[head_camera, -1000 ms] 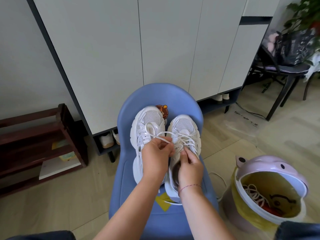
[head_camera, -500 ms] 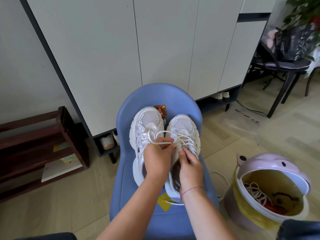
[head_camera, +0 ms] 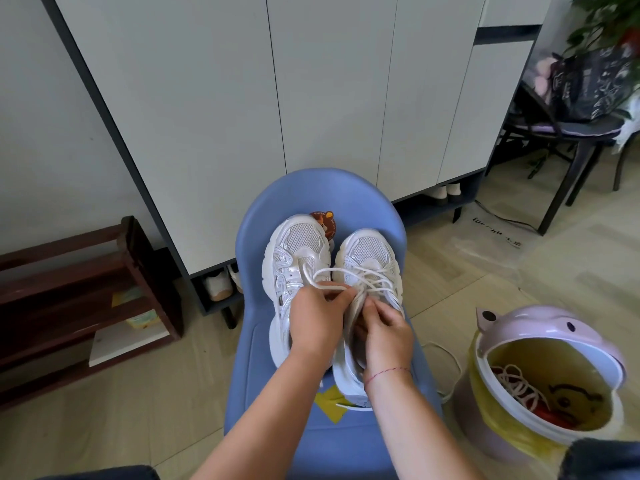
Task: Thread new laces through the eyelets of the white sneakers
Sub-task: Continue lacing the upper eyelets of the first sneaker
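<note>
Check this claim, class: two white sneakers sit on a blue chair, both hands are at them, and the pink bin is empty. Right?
Wrong on one point: the bin is not empty. The head view shows laces inside it. The rest stands: the sneakers sit on the chair, the left hand pinching a lace and the right hand at them.

Just the one wide-angle cam, worn on the person's head, tilted forward and down. The blue chair (head_camera: 322, 192) with the white sneakers (head_camera: 301, 244) sits dead centre, close in. The cabinet (head_camera: 329, 81) fills the top, with the floor (head_camera: 519, 271) and bin (head_camera: 540, 337) out at the right.
</note>
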`<state>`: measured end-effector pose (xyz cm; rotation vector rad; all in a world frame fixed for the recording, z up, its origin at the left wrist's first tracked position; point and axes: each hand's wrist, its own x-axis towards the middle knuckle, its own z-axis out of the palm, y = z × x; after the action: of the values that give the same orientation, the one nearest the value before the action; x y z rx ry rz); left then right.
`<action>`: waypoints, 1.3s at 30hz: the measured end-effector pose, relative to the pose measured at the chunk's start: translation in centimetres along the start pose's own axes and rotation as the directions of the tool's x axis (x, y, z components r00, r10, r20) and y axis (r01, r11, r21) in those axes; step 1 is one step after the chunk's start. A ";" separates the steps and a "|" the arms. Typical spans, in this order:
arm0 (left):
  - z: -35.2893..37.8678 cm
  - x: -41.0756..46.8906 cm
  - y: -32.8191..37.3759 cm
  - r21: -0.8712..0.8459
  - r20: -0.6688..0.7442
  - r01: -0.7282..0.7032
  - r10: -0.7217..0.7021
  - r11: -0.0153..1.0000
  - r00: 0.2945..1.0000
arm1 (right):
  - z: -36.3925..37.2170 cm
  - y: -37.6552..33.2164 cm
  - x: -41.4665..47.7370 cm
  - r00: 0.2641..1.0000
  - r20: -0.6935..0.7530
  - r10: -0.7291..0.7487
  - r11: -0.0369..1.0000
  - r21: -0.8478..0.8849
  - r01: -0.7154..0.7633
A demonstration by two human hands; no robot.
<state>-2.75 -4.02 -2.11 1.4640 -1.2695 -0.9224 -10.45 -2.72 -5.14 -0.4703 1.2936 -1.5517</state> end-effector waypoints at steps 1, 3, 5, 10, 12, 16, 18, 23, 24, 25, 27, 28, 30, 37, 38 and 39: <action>-0.1 0.0 0.0 0.023 0.019 -0.003 0.002 1.000 1.000 | -0.1 -0.2 0.0 1.000 0.005 0.015 1.000 0.014 -0.015; -0.2 -0.1 0.2 0.041 0.059 -0.004 0.001 0.999 0.998 | -0.2 -0.6 0.0 0.999 0.021 0.033 0.999 0.032 -0.034; -0.2 -0.4 0.3 0.003 0.089 -0.005 0.004 1.000 0.996 | -0.4 -0.7 0.1 1.000 0.015 0.025 1.000 0.004 -0.025; -0.1 -0.6 0.0 0.061 0.080 -0.066 0.061 0.996 0.995 | -0.2 -0.3 0.3 0.999 0.020 -0.025 0.977 -0.210 0.029; -0.1 -0.7 0.1 0.098 0.059 -0.088 0.083 0.991 0.995 | -0.3 -0.4 -0.1 1.000 0.008 -0.025 0.967 -0.252 0.026; -0.3 -0.9 0.0 0.116 0.051 -0.108 0.103 0.987 0.993 | -1.4 -1.4 -2.1 1.000 0.023 -0.017 0.966 -0.256 0.022; -0.4 -0.9 0.1 0.121 0.052 -0.114 0.109 0.986 0.993 | -2.7 -2.3 -3.4 0.996 0.081 -0.044 0.973 -0.221 0.061; -0.3 -1.0 0.2 0.123 0.072 -0.122 0.113 0.985 0.991 | -8.3 -5.4 -5.4 0.988 0.127 -0.086 0.993 -0.064 0.094; -0.3 -1.0 0.1 0.131 0.067 -0.122 0.114 0.984 0.991 | -9.5 -5.9 -5.3 0.991 0.103 -0.089 0.994 -0.048 0.094; -0.3 -1.0 0.1 0.141 0.060 -0.123 0.115 0.982 0.992 | -10.6 -6.3 -5.0 0.994 0.075 -0.084 0.995 -0.037 0.087; -0.2 -1.0 -0.1 0.162 0.052 -0.128 0.121 0.978 0.991 | -12.7 -6.8 -3.9 0.997 0.008 -0.079 0.995 -0.057 0.080; -0.2 -0.9 -0.2 0.168 0.052 -0.133 0.126 0.977 0.991 | -13.5 -6.8 -3.1 0.996 -0.023 -0.081 0.992 -0.104 0.078; -0.1 -1.0 -0.1 0.174 0.054 -0.141 0.133 0.975 0.990 | -14.6 -6.5 -1.3 0.994 -0.071 -0.083 0.966 -0.249 0.063; -0.1 -0.9 -0.2 0.213 0.061 -0.151 0.141 0.965 0.988 | -8.5 -6.5 -1.2 0.794 0.278 -0.540 0.359 -0.777 0.516; -0.1 -0.9 -0.2 0.213 0.058 -0.149 0.140 0.965 0.988 | -6.8 -6.7 -1.8 0.733 0.366 -0.573 0.287 -0.748 0.598; -0.1 -0.9 -0.1 0.214 0.058 -0.153 0.144 0.965 0.988 | -5.5 -6.4 -1.8 0.683 0.448 -0.576 0.206 -0.730 0.652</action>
<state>-2.77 -3.11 -2.19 1.4991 -1.5287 -0.7354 -16.92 0.93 -0.82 -1.9264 1.9173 -1.2991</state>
